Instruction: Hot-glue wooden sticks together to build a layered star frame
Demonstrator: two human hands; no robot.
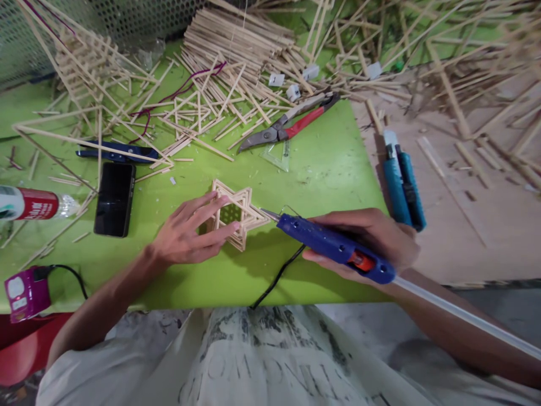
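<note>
On the bright green tabletop (pixel 329 175), our left hand (pixel 192 231) spreads its fingers over a six-pointed star of layered pale wooden sticks (pixel 244 210); our right hand's (pixel 376 234) fingers grip a blue plastic glue gun (pixel 329 242). We'd best brace the star lightly, steadying the metal nozzle (pixel 271 215) near its right point.

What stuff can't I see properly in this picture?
In the head view:
Wooden star: left side partly hidden by the left hand.
Glue stick: far end cut off by the right edge.
Bottle: left end cut off by the left edge.
Set square: markings too small and blurred.
</note>
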